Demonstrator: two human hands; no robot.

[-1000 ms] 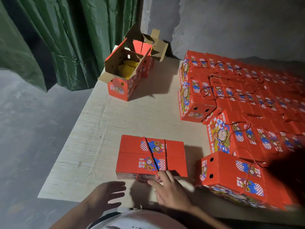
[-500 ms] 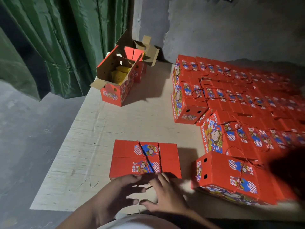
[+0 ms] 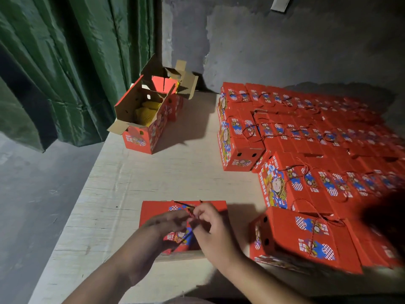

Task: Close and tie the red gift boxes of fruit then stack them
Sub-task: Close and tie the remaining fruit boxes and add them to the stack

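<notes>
A closed red gift box (image 3: 153, 210) lies flat near the front of the wooden table (image 3: 135, 183), with a red cord (image 3: 183, 205) running across its top. Both my hands are over the box. My left hand (image 3: 168, 224) and my right hand (image 3: 210, 224) meet at the cord and pinch it between their fingertips. An open red box (image 3: 142, 128) with yellow netted fruit inside stands at the back left, its flaps up. Another open box (image 3: 175, 86) is behind it.
Several closed, tied red boxes (image 3: 306, 150) are stacked in rows across the right side of the table. One tied box (image 3: 306, 235) lies close by my right arm. A green curtain (image 3: 65, 62) hangs on the left, a grey wall behind.
My hands have lifted from the front edge of the box onto its top and taken hold of the cord. The camera has tilted and moved closer.
</notes>
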